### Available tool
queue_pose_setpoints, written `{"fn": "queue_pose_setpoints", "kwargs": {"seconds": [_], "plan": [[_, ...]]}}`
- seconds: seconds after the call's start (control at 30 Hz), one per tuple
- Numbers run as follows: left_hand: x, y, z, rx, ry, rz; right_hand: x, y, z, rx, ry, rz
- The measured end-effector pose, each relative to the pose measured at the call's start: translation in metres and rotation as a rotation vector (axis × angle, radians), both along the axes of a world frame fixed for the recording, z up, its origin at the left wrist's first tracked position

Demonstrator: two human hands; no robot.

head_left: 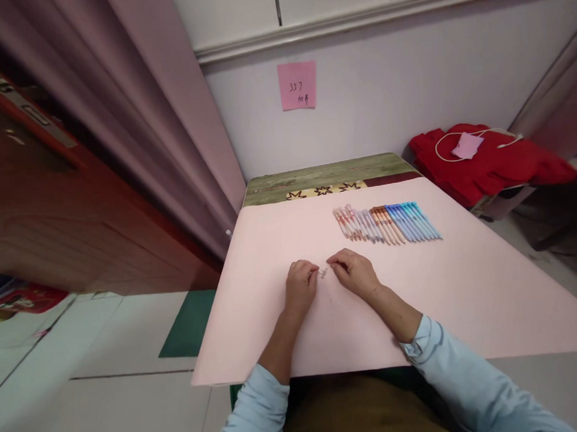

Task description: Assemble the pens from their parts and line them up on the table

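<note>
Over the middle of the pink-covered table, my left hand (301, 279) is closed in a pinch at the edge of some small pale, clear-looking bits (323, 273). They are too small to name. On their other side my right hand (354, 270) also pinches, thumb and fingers pressed together at the tips; whatever those fingers hold does not show. Beyond my right hand lies a row of pens (389, 224), side by side, running from clear and pinkish through brown to blue and turquoise.
Pink sheeting (261, 244) covers the table, with a patterned greenish cloth (272, 187) showing at its far edge. A red cloth (495, 164) with a white cable is heaped at the right. A pink note (298, 86) is stuck on the wall. A curtain (163, 87) hangs at the left.
</note>
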State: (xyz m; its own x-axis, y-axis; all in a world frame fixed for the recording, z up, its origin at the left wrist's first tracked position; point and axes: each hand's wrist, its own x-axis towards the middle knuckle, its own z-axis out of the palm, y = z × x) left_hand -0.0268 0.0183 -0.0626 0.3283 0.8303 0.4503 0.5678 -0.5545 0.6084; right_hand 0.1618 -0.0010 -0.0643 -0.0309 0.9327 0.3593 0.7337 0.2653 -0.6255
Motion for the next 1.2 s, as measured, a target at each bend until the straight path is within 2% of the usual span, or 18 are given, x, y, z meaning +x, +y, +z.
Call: {"fn": "queue_pose_setpoints", "kwargs": {"seconds": [0.2,0.43,0.67,1.0,1.13,1.2], "plan": [[-0.001,0.001,-0.001,-0.051,-0.069,0.039,0.002,-0.002,0.002,-0.006,0.025,-0.009],[0.001,-0.003,0.006,-0.007,0.055,-0.056,0.002,-0.004,0.007,-0.019,-0.075,0.094],[0.004,-0.008,0.009,0.028,0.139,-0.068,0.002,-0.003,0.006,-0.010,-0.060,0.088],[0.001,-0.005,0.005,0.014,0.034,-0.059,0.002,-0.006,0.017,-0.051,0.046,0.093],[0.001,-0.005,0.006,0.000,0.013,-0.047,0.000,-0.006,0.017,-0.044,0.086,0.127],[0.001,-0.006,0.006,-0.004,0.018,-0.036,0.000,-0.005,0.015,-0.031,0.109,0.096]]}}
